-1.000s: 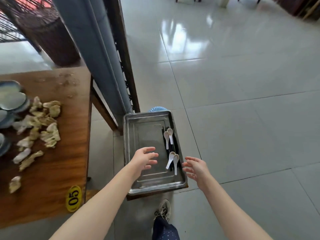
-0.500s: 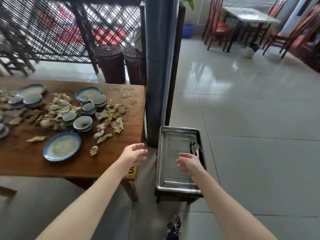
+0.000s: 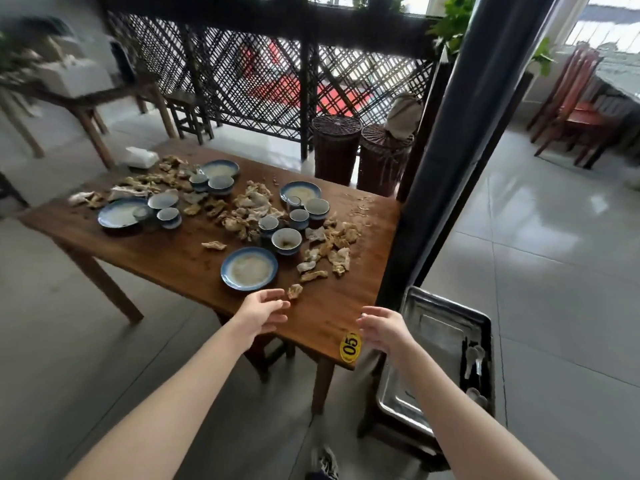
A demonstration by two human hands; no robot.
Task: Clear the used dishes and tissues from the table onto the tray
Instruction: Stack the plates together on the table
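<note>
- Nothing is held. The left hand (image 3: pixel 266 311) is kept over the table's near edge with its fingers loosely curled. The right hand (image 3: pixel 384 329) is held with its fingers relaxed and apart, above the corner marked by the yellow number sticker (image 3: pixel 349 348).
- The used dishes and tissues are spread over the wooden table (image 3: pixel 166 258). The tray (image 3: pixel 433 323) is set low, just beside the table's right end, past the dark pillar (image 3: pixel 450 150). White spoons (image 3: pixel 474 358) are laid along its right edge, and most of its floor is bare.
- The step in hand is judged to be a reach for the nearest items: the blue-rimmed plate (image 3: pixel 249 268) and the crumpled tissue (image 3: pixel 295 291) just beyond the left fingertips.
- The plate is best taken by its rim, thumb on top and fingers beneath, and kept level, since residue is seen in it.
- The tissue is light and can be pinched up by the other hand, so that both are carried in one trip.
- The bowl (image 3: pixel 286 240) just behind the plate should be left undisturbed as the plate is drawn out; whether the two touch cannot be told.
- On the tray, the plate is best laid on the bare floor, clear of the spoons, so that stacking is allowed.
</note>
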